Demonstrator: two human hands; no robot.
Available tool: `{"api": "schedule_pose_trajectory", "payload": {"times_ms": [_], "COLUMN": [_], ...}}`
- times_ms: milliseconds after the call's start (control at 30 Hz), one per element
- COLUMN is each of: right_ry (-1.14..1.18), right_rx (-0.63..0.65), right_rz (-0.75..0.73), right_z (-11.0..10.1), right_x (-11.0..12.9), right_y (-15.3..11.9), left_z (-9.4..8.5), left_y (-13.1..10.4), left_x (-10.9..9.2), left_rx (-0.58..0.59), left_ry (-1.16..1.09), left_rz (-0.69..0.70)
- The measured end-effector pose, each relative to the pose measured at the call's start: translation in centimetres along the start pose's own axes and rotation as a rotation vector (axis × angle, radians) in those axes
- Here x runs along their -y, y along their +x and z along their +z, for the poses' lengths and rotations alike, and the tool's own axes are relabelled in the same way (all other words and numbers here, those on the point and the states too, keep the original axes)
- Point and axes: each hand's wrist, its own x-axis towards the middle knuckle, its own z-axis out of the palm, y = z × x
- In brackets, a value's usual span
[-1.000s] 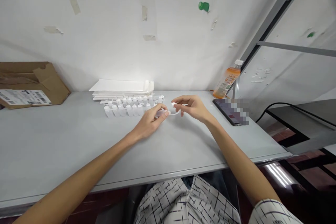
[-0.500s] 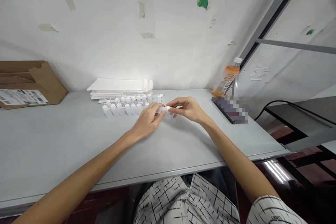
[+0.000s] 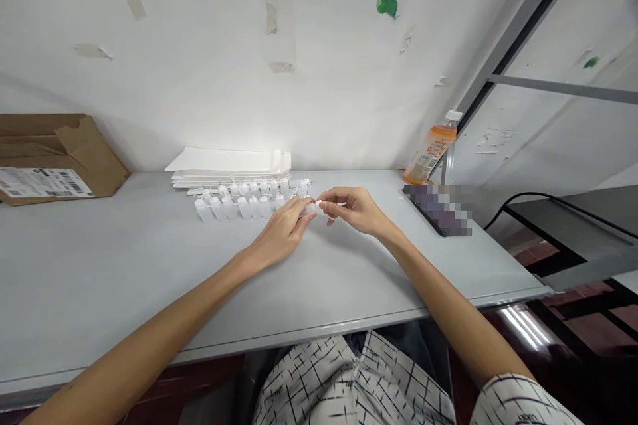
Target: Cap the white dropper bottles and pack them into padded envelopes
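- White plastic, partly hidden by fingers: we find the small bottle (image 3: 308, 208) over the bench (image 3: 319, 279), nearer its back edge than its front.
- Our left hand (image 3: 285, 226) has thumb and fingers clamped on the bottle's body. Our right hand (image 3: 353, 208) pinches the white cap (image 3: 319, 203) at its neck; whether it is seated, we cannot tell.
- Left of our hands, rows of similar bottles (image 3: 243, 207) stand before the paper stack (image 3: 224, 161) along the back edge.
- Cardboard box (image 3: 94, 159) sits farther left, near that edge.
- Drink bottle (image 3: 431, 153) stands by the back right corner; the phone (image 3: 432, 210) lies along the right edge.
- Open surface runs from our wrists to the front edge.
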Motion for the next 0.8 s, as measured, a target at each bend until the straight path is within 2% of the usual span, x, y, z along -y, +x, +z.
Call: {"api": "schedule_pose_trajectory", "payload": {"times_ms": [167,300,500,800], "right_ry": [0.07,0.104,0.107,-0.008], "right_rx": [0.016,0.007,0.03,0.055], "right_rz": [-0.037,-0.021,0.027,-0.034], "right_z": [-0.11,0.11,0.23,0.02], "right_x": [0.3,0.19,0.14,0.11], "right_y": [0.0,0.04,-0.08,-0.16], "left_z": [-0.36,-0.29,0.02,-0.01], "left_y": [-0.03,-0.06,0.11,0.26], "left_x": [-0.61,-0.65,-0.21,0.05], "left_rx": [0.037,0.019,-0.038,-0.032], "left_ry": [-0.079,-0.123,-0.081,-0.079], "left_rz": [-0.07,-0.095,-0.047,-0.046]}}
